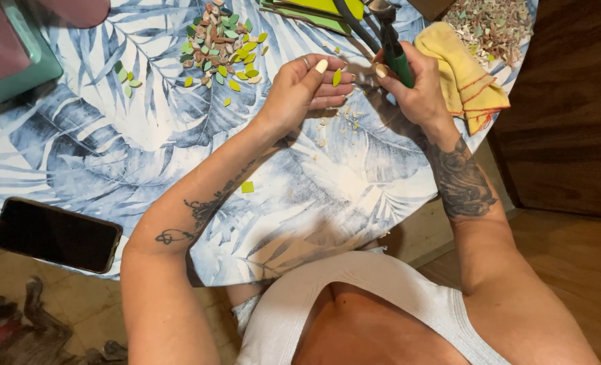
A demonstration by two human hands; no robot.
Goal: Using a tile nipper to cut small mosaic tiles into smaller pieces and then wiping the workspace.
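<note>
From above, a round table (145, 135) wears a smooth cloth printed with blue and white leaves. Over its far middle the left hand (304, 88) pinches a small leaf-shaped yellow-green tile piece (337, 76) between thumb and curled fingertips, the other fingers bunched close. Just beside it, the right hand (415, 84) is wrapped tight round the green handles of metal nippers (389, 40), whose head sits near the piece. Pale chips (344, 122) lie on the cloth under the hands. A heap of cut green and pink pieces (222, 44) lies left of them, a crumpled yellow cloth (463, 78) right, a dark phone (57, 234) at the near edge.
</note>
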